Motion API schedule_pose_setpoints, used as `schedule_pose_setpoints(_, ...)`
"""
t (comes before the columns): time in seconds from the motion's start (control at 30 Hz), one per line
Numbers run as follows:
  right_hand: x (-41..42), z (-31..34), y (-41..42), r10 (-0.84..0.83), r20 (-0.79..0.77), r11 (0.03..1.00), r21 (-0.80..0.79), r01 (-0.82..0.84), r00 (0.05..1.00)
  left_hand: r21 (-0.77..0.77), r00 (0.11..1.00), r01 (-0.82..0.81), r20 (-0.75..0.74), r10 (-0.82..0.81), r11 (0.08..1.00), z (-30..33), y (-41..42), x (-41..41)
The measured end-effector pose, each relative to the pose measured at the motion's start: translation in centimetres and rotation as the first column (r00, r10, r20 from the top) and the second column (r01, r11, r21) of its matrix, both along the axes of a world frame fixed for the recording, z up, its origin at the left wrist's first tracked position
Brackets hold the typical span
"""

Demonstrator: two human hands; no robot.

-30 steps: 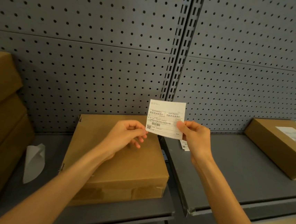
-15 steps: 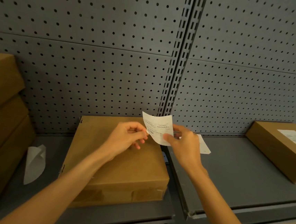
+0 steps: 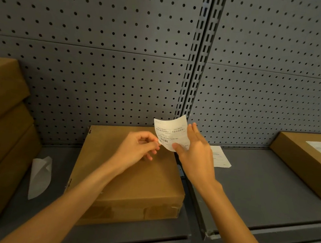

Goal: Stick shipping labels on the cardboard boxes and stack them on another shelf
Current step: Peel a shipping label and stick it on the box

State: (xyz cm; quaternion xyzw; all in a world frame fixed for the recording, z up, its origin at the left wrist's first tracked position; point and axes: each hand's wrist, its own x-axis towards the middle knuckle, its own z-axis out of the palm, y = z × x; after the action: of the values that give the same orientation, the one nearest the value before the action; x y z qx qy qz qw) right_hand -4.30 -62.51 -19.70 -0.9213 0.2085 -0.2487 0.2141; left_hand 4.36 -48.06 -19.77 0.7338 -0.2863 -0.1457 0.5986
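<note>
The shipping label [image 3: 171,134] hangs in the air just above the far right corner of the plain cardboard box [image 3: 131,175] on the shelf [image 3: 257,189], pinched at its lower left edge by the left hand [image 3: 137,148] and at its lower right by the thumb and fingers of the right hand [image 3: 194,152]. Both grips are narrow, closed on the paper. The label stands nearly upright and slightly curled, printed face toward the camera, its long axis running up from the box toward the pegboard.
</note>
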Motion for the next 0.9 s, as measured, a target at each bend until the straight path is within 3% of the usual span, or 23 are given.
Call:
schedule_pose_setpoints(0.63,0.3,-0.1,0.3,-0.003,0.044,1.0,0.028,0.002,0.999,0.025,0.997,-0.074,0.003,0.074,0.997,-0.3,-0.2,0.5)
schedule_pose_setpoints(0.9,0.3,0.4,1.5,0.132,0.081,0.978,0.153,-0.143,0.988,0.011,0.998,-0.053,0.024,0.053,0.999,-0.5,-0.3,0.5)
